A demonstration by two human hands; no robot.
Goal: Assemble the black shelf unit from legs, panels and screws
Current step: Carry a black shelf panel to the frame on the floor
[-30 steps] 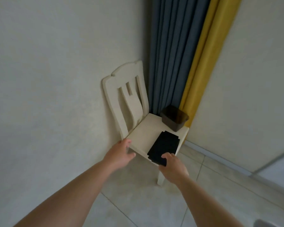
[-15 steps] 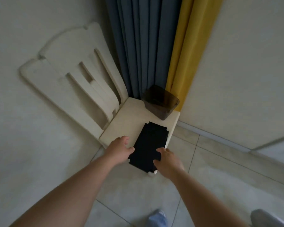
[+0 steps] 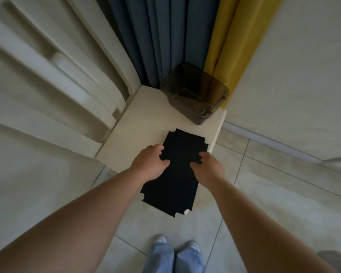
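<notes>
Both hands grip black panel [image 3: 177, 170]: left hand [image 3: 149, 162] curled over its left long edge, thumb on top; right hand [image 3: 208, 167] curled over right edge, opp. side. Panel lies flat w/ far end on cream chair seat [image 3: 144, 123], near end overhanging seat front above tiled floor [image 3: 264, 194]. Dark translucent bin [image 3: 194, 93] sits at seat's rear-right corner, small metal screws [image 3: 204, 112] inside, apart from panel.

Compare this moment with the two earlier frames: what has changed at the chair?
Both hands closed in on the black panel: the left hand left the seat edge and now grips its left side, the right hand its right side. The panel now overhangs the chair seat toward the person. The dark bin stayed put.
</notes>
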